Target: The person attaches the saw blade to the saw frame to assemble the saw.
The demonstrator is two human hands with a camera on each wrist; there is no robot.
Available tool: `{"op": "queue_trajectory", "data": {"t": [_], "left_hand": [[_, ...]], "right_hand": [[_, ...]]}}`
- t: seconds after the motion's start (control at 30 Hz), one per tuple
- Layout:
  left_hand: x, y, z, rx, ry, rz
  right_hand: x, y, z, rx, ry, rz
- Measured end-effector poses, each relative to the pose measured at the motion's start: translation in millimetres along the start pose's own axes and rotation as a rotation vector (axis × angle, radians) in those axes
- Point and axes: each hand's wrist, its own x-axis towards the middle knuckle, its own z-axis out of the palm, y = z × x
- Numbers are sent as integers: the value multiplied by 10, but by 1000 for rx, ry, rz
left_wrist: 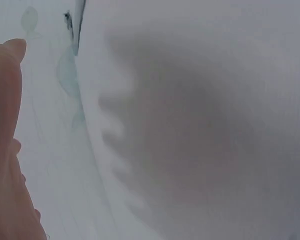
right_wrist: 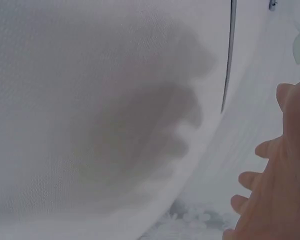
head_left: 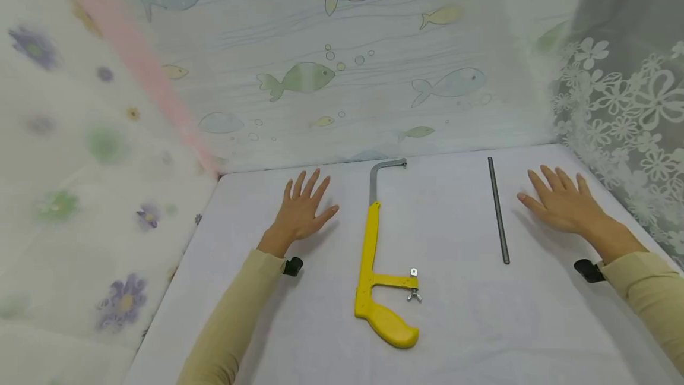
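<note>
While my left hand (head_left: 300, 210) and right hand (head_left: 565, 205) hover apart, fingers spread, holding nothing, the saw (head_left: 368, 248) and rod (head_left: 498, 210) lie between them on the table (head_left: 449, 224); I'd judge the saw's yellow handle (head_left: 392, 327) its surest grip.

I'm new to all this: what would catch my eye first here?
Probably the bright yellow hacksaw frame, lying near the middle of the white table, with a dark rod off to its right. The person's left grip and right grip, fingers spread, hover on either side of both. Behind the table, a pale fish-print backdrop also stands out.
</note>
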Motion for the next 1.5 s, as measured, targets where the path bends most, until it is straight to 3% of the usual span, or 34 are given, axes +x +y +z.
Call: {"op": "queue_trajectory", "data": {"t": [0.27, 0.7, 1.07, 1.5], "left_hand": [[-74, 132, -12, -40, -4, 6], [-142, 283, -9, -65, 21, 56], [-208, 366, -30, -131, 19, 76], [-262, 453, -24, -217, 0, 93]], "right_hand": [[7, -98, 49, 78, 10, -38], [-95, -169, 35, 52, 68, -89], [-142, -201, 55, 195, 8, -59], [-127, -261, 99, 137, 7, -38]]}}
